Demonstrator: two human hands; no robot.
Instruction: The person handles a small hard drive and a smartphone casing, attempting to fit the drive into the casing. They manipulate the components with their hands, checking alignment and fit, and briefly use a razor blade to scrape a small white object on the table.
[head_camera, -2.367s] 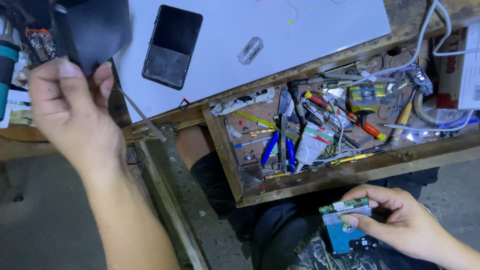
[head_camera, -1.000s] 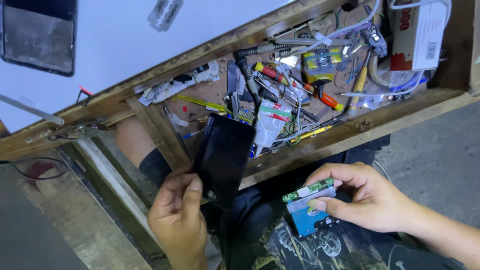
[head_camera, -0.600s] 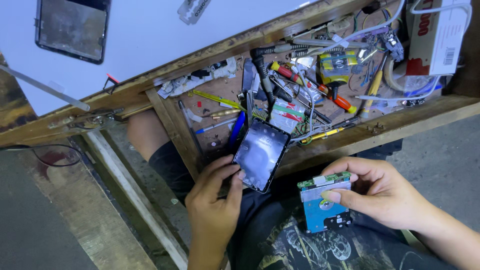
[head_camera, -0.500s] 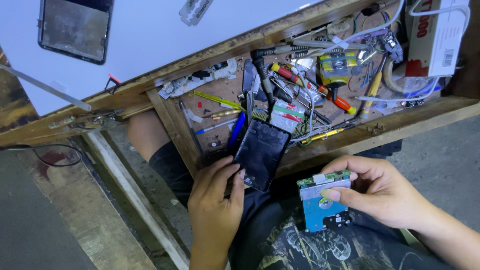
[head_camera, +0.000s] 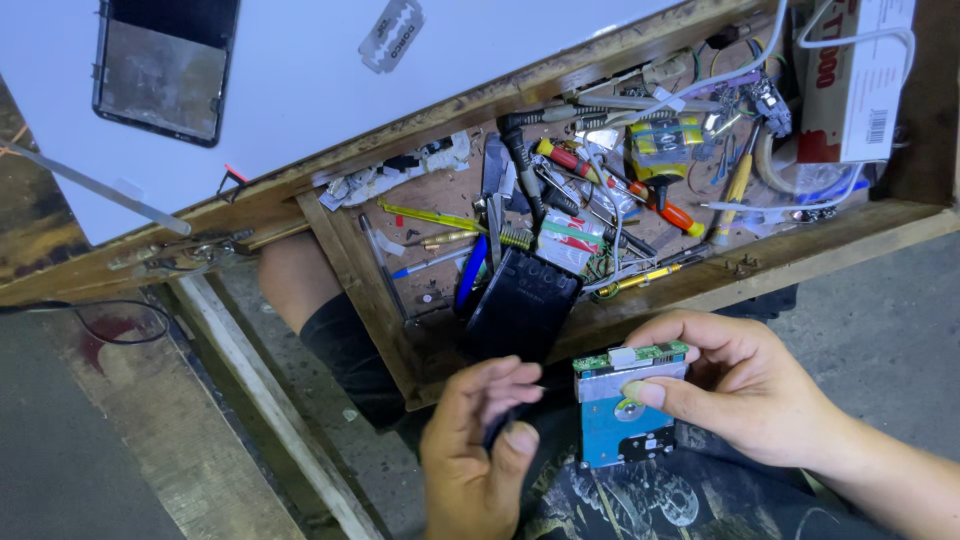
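Note:
My right hand (head_camera: 760, 400) holds a small hard drive (head_camera: 625, 415) with a blue label and a green circuit strip along its top edge, thumb pressed on its face, over my lap. My left hand (head_camera: 480, 450) is just left of it, fingers curled around the lower end of a flat black cover (head_camera: 520, 305). The cover leans up over the front edge of the open wooden drawer (head_camera: 800, 240).
The drawer is crammed with screwdrivers, pens, wires and a yellow meter (head_camera: 660, 145). Above it a white sheet (head_camera: 300, 90) carries a dark phone frame (head_camera: 165, 65) and a razor blade (head_camera: 392, 33). A cardboard box (head_camera: 855, 80) sits at top right. A cable (head_camera: 100, 320) loops on the floor.
My left hand brought the black cover down from the tabletop to my lap, beside the hard drive. Its glossy side has turned away. My right hand has stayed in place.

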